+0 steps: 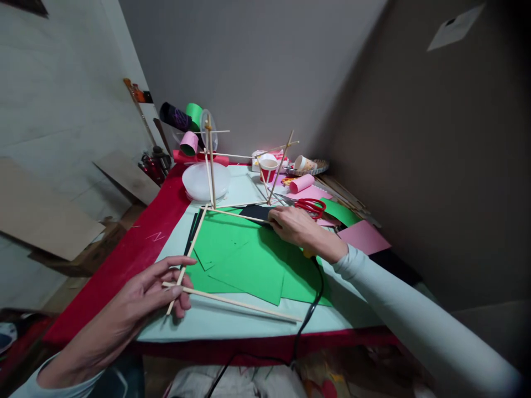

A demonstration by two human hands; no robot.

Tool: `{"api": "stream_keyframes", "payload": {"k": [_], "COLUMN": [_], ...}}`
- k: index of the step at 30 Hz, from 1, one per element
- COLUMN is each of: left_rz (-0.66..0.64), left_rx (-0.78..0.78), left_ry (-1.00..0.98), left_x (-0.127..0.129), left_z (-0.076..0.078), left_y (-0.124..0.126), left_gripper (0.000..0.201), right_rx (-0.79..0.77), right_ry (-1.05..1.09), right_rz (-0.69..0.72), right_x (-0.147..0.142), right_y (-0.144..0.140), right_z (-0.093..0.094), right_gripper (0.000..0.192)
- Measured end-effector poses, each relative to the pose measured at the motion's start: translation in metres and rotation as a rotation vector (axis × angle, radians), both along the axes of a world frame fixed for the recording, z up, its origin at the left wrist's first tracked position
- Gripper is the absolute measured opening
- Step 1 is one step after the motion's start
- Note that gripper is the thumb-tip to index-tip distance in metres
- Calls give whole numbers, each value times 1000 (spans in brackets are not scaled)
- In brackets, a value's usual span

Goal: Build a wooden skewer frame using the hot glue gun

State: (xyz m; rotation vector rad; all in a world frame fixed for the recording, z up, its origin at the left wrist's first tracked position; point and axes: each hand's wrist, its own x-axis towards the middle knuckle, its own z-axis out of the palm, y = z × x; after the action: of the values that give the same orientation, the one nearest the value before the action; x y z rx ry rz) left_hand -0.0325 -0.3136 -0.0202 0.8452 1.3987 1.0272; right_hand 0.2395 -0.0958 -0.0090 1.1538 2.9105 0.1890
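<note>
In the head view, my left hand (161,293) pinches two thin wooden sticks where they cross near the table's front left. One stick (193,243) runs away from me; the other, a lower stick (244,305), stretches right above the tablecloth. At the far corner a third stick (236,214) meets the first and reaches my right hand (292,225), whose closed fingers pinch its end. Beneath lie overlapping green sheets (244,260) and black paper (255,211). A black cord (317,287) trails from a yellow piece (307,252) half hidden under my right wrist.
Behind stands a stick frame (211,166) with tied corners, beside a white round lid (206,181). Red-handled scissors (311,207), a red-and-white paper cup (269,170), a pink roll (302,183) and pink sheets (365,236) lie right. Grey walls close off the back and right.
</note>
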Motion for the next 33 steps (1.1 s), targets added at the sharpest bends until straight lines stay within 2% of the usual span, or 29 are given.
{"api": "stream_keyframes", "payload": {"k": [5,8,12,16,21,24,27,31,33], "left_rz": [109,117,73,-57,-93,-53,-37,25,60], "left_rx": [-6,-23,1,23,5,28,60,103,108], "left_ry": [5,2,-19,-3,-71,-61,-28,-10,-6], "left_x": [2,8,9,3,0,-2,-8,-18,-25], "left_z": [1,4,1,-2,8,13,13,4,-2], "left_y": [-22,-30,-32,-10,40,63,74,80,84], "left_gripper": [59,56,53,55,58,58,53,45,43], "right_rx": [-37,-45,-61,-90,-153,-189,-187,-190,-202], "right_ry": [19,20,35,68,129,161,160,146,140], "right_rz": [53,41,-15,-102,-211,-242,-241,-242,-223], "right_x": [-6,0,24,55,76,76,71,63,57], "right_y": [-17,-28,-42,-59,-78,-83,-86,-92,-97], "right_z": [2,3,2,0,-1,-2,-3,-9,-15], "right_gripper": [23,23,20,16,15,15,15,13,18]}}
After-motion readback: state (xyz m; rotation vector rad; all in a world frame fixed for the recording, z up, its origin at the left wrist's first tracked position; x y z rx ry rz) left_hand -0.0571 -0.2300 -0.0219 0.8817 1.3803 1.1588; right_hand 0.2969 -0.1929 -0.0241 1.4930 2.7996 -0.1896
